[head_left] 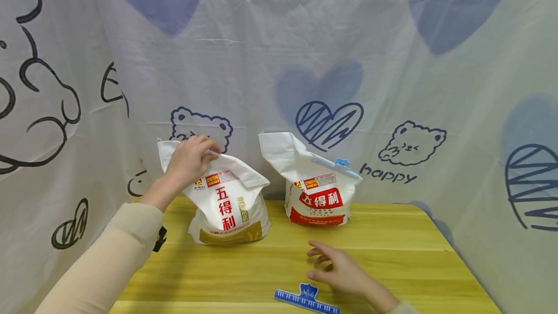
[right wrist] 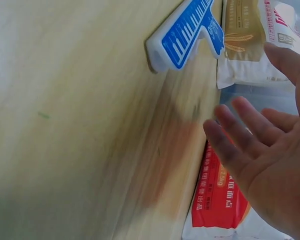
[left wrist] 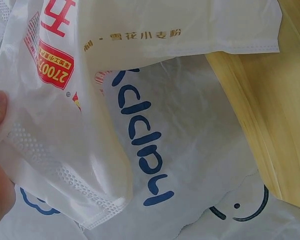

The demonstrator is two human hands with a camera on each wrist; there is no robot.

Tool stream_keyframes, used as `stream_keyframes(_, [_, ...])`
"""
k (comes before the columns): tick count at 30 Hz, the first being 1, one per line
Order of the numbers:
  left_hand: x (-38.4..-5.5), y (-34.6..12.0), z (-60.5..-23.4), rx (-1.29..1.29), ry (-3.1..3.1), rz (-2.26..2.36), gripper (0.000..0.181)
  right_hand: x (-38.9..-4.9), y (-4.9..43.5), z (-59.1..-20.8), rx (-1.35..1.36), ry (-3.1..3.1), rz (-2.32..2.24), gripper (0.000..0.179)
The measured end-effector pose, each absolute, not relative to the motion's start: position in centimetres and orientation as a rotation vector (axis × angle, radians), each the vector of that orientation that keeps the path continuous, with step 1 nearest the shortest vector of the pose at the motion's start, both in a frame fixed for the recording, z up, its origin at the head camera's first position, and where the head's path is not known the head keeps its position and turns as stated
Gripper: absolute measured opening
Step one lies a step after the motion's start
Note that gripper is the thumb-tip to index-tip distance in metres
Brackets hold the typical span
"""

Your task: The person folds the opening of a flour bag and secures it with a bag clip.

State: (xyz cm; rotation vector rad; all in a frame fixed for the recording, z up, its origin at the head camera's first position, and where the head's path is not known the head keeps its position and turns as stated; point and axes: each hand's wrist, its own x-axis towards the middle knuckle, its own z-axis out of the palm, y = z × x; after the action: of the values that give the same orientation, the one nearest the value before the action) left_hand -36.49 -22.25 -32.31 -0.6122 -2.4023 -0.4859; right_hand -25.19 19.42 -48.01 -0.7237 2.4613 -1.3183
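A white flour bag [head_left: 235,193] with red lettering and a gold base stands on the left of the table. At its folded top my left hand [head_left: 189,160] grips the material; in the left wrist view a finger and thumb show on the bag [left wrist: 45,130] at the left edge. My right hand [head_left: 342,269] hovers over the table with fingers spread and nothing held, palm visible in the right wrist view. Close to it lies a blue-and-white sealing clip [head_left: 305,298] with a piano-key pattern, also plain in the right wrist view [right wrist: 189,35].
A second flour bag [head_left: 320,200], with a red label, stands to the right at the back. A light-blue clip [head_left: 337,164] is across its top. Printed cloth [head_left: 392,86] hangs right behind the wooden table [head_left: 392,241] and along its sides.
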Motion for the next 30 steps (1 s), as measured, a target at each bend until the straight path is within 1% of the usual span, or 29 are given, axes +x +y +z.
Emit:
stream_keyframes(7, [-36.4,-22.2,-32.2,-0.608,-2.413,-0.494,0.014,-24.7,19.4,-48.3,-0.71,2.422,-1.189,0.071])
stream_keyframes(10, [-36.4,-22.2,-32.2,-0.607,-2.416,-0.496,0.014,-24.6,19.4,-48.5,-0.712,2.401,-1.163,0.068])
stream_keyframes(21, [-36.3,-22.2,-32.2,-0.598,-2.423,-0.514,0.014,-24.4,19.2,-49.1,-0.771,2.363,-1.152,0.04])
stream_keyframes(27, [-36.3,-22.2,-32.3,-0.601,-2.411,-0.509,0.014,-24.2,19.2,-49.4,-0.765,2.398,-1.126,0.015])
stream_keyframes(30, [-36.3,-22.2,-32.5,-0.603,-2.404,-0.509,0.013,-24.1,19.1,-49.5,-0.757,2.407,-1.111,0.012])
